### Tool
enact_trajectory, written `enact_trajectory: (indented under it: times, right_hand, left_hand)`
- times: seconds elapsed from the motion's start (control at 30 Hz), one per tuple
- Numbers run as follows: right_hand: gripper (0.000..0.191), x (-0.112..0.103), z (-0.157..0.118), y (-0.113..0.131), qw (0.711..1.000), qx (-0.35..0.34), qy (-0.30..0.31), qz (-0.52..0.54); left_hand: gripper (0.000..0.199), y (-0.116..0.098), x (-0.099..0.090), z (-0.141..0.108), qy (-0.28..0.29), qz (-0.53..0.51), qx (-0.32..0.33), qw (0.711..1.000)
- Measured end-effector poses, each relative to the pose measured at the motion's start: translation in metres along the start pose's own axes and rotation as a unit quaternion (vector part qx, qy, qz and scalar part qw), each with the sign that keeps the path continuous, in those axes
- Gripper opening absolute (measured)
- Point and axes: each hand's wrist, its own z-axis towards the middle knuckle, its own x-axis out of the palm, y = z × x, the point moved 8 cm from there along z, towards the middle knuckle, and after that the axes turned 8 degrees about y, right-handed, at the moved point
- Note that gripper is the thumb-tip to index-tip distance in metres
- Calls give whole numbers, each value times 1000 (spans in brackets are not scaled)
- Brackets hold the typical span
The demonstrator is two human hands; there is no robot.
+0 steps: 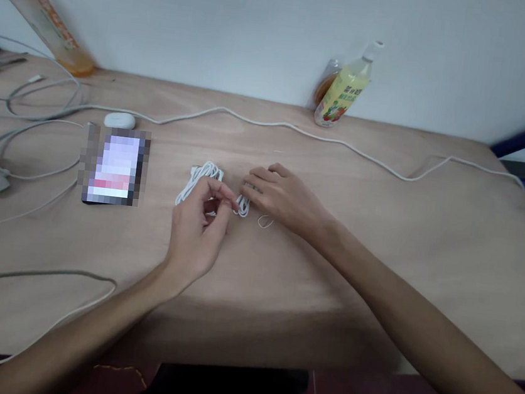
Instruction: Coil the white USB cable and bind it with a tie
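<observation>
My left hand (200,225) has its thumb and fingertips pinched together at the left edge of a small looped bundle of white cable (243,206). Whatever lies between those fingertips is too small to make out. From the other side my right hand (279,196) grips the same bundle, its fingers curved over the top and its thumb hidden. Behind my left hand a larger coiled white cable (201,177) lies on the table, partly covered by the knuckles. A thin pale loop (265,222) rests on the wood just below my right hand.
On the wooden table (404,238), a phone (114,167) and a white earbud case (119,120) lie to the left, among loose cables (39,114). A long white cable (261,123) crosses behind my hands. A yellow bottle (345,92) and an orange bottle (46,17) stand along the wall.
</observation>
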Motion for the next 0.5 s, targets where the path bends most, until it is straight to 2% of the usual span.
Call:
enact_trajectory:
  times: [0.1,0.2,0.27,0.3,0.33,0.37,0.43,0.5]
  right_hand:
    - [32,3,-8,1,1000,7,5,18]
    - [30,9,-17,-7,994,54,16,97]
    - [24,9,-25,-17,970,125,-2,210]
    - [20,8,-30,-23,944,168,-22,284]
    - [14,6,-36,-27,904,205,-50,373]
    - [13,6,-41,-27,848,230,-70,473]
    - [16,3,-46,-17,703,223,-115,665]
    - [14,2,-44,2,561,195,-115,796]
  left_hand:
    - [7,-8,-1,-1,-18,-24,22,999]
    - [8,-14,-2,-2,-28,-47,43,998]
    - [9,-15,-3,-3,-32,-55,52,997]
    - [8,-14,-4,-4,-35,-55,56,996]
    - [7,-14,-5,-4,-39,-54,60,996]
    - [5,-14,-6,-5,-40,-49,63,996]
    - [5,-15,-4,-5,-26,-24,68,997]
    - [13,-17,2,-6,10,14,73,997]
